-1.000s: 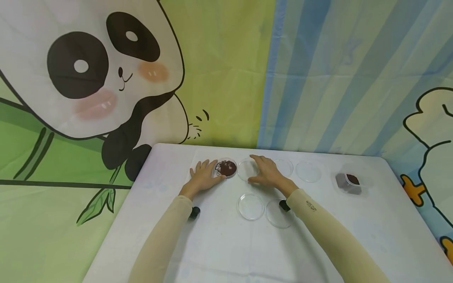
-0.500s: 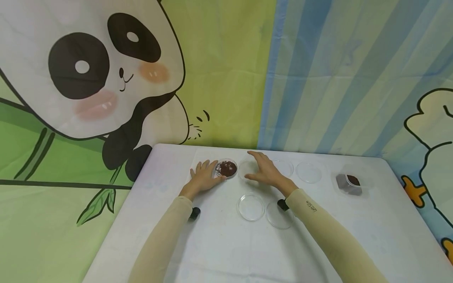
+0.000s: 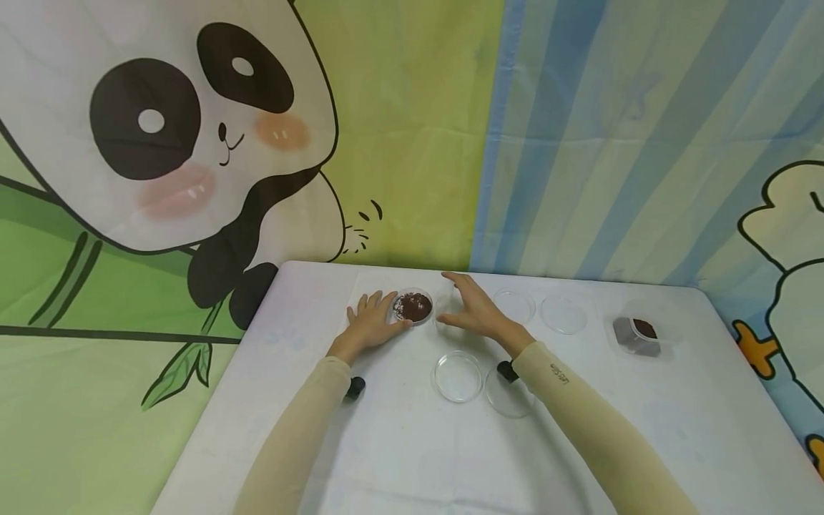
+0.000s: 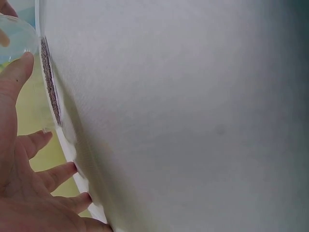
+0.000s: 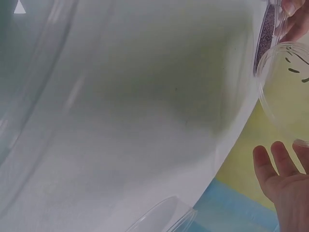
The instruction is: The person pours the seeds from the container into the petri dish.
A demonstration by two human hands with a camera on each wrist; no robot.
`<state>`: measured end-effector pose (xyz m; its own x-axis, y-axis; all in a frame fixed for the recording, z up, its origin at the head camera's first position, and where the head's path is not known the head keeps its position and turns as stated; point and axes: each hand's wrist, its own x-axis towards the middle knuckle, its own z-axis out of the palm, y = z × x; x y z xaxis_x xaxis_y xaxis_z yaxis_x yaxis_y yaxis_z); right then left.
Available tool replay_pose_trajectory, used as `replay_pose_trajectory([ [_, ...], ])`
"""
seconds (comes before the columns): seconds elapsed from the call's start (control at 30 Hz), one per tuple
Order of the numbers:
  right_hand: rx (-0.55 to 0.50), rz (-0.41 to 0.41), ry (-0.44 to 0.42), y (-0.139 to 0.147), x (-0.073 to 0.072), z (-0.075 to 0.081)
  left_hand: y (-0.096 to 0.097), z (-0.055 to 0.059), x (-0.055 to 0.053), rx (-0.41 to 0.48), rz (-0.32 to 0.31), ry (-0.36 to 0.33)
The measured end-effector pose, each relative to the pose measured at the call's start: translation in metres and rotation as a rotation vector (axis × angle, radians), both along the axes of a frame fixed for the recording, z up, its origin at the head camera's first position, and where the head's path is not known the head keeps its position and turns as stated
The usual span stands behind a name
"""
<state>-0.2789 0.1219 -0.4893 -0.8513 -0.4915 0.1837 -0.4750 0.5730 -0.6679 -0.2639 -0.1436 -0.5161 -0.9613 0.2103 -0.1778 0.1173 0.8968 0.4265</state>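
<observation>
A round petri dish (image 3: pixel 413 307) of dark brown granules sits near the table's far edge. My left hand (image 3: pixel 371 325) rests beside it with fingers spread, thumb and index finger at the dish's rim. Just right of it, a clear petri dish half (image 5: pixel 282 104) is held raised and tilted by my right hand (image 3: pixel 478 312), between thumb and fingers. Whether that half is a lid or a base I cannot tell. In the left wrist view the granules (image 4: pixel 50 79) show edge-on, with the raised clear piece (image 4: pixel 17 41) beyond my left thumb.
Two clear dish pieces, one (image 3: pixel 515 306) and another (image 3: pixel 563 315), lie to the right of my right hand. Nearer me are a clear dish (image 3: pixel 458 377) and one partly under the right wrist (image 3: pixel 511 400). A grey container (image 3: pixel 636 336) with brown contents stands far right.
My right hand has shifted left toward the granule dish, and the clear dish half has been lifted and tilted up with it. My left hand has stayed in place.
</observation>
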Motion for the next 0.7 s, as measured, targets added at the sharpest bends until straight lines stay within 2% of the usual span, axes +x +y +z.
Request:
replay_pose_trajectory([
  [0.5,-0.016,0.038,0.040,-0.011,-0.003,-0.003,0.000,0.000,0.000,0.008,-0.004,0.004],
  [0.7,-0.024,0.041,0.028,-0.016,-0.004,-0.003,-0.001,0.000,-0.001,0.004,-0.006,0.006],
])
